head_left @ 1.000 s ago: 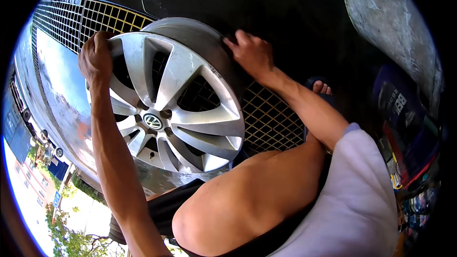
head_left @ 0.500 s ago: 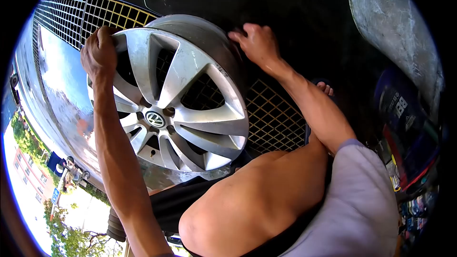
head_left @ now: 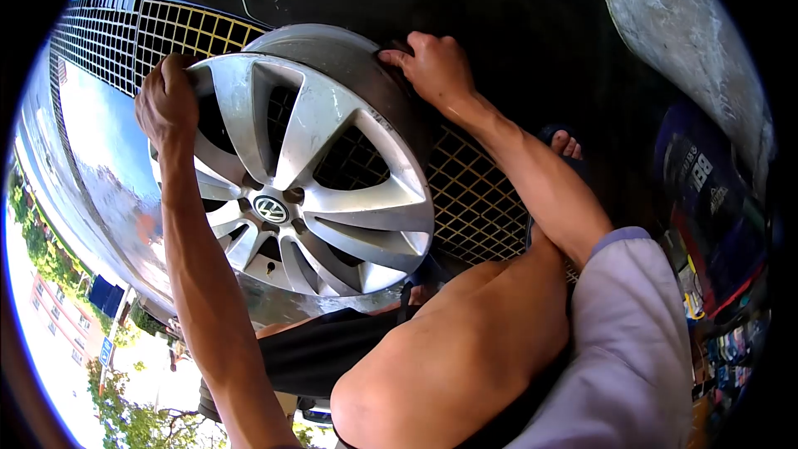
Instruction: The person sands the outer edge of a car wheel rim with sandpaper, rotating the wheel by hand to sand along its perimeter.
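Note:
A silver alloy wheel rim [head_left: 332,199] with a round centre badge [head_left: 270,209] stands tilted over a metal floor grate. My left hand [head_left: 168,101] grips the upper left edge of its face, fingers bent over the lip. At the rim's back edge, upper right, is my right hand [head_left: 431,66], fingers curled and thumb stretched toward the edge; its fingertips are partly hidden in shadow. A small valve stem shows near the lower edge of the face.
The yellow-edged grate [head_left: 191,29] runs beneath the rim across wet ground. My bent knee is close below the rim. A large grey curved panel [head_left: 690,41] lies upper right, above a dark blue printed item [head_left: 706,175]. A street with trees is lower left.
My right hand has moved slightly left, closer to the rim's back edge. My left hand keeps its hold, and the rim is almost in the same place.

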Tool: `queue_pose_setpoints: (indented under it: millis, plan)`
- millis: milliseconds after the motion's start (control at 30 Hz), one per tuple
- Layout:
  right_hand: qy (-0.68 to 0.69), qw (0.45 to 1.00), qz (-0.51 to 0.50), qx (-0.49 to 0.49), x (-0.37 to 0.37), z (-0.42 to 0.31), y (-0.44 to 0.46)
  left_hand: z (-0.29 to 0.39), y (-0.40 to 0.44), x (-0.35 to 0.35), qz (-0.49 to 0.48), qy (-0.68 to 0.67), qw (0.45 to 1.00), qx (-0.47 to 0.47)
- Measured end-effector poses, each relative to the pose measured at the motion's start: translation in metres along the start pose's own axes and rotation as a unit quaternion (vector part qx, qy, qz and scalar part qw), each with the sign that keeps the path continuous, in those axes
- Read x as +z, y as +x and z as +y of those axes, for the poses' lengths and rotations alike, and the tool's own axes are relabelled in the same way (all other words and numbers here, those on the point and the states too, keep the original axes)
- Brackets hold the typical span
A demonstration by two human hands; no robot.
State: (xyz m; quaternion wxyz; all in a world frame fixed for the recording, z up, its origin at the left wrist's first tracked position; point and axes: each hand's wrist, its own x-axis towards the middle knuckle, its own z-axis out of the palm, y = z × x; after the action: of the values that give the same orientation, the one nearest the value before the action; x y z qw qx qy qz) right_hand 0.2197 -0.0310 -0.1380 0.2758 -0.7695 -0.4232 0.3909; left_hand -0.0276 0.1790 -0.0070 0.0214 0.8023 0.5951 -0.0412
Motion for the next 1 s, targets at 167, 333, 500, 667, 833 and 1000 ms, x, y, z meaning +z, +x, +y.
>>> queue_pose_setpoints:
  millis: [167, 333, 500, 667, 833, 1000]
  plan:
    - [-0.026, 0.999, -0.038, -0.020, -0.012, -0.004, 0.010, -0.011, 0.001, 0.005, -0.002, 0.009, 1.000, 0.026]
    - [0.014, 0.999, -0.025, 0.038, -0.008, 0.013, -0.019, -0.007, 0.003, 0.005, 0.005, -0.002, 1.000, -0.017]
    - [0.020, 1.000, 0.007, -0.010, 0.003, -0.005, 0.016, -0.007, 0.001, 0.002, 0.001, -0.013, 1.000, -0.014]
    - [0.040, 0.996, -0.023, 0.072, -0.003, 0.029, -0.025, -0.011, 0.005, 0.004, -0.004, 0.008, 1.000, -0.013]
    - [0.030, 0.999, 0.021, 0.026, 0.003, 0.001, 0.001, 0.002, 0.000, -0.002, -0.004, -0.006, 1.000, -0.030]
    - [0.029, 0.998, 0.007, 0.053, -0.007, 0.013, -0.033, -0.007, 0.005, 0.001, -0.029, 0.003, 0.999, -0.022]
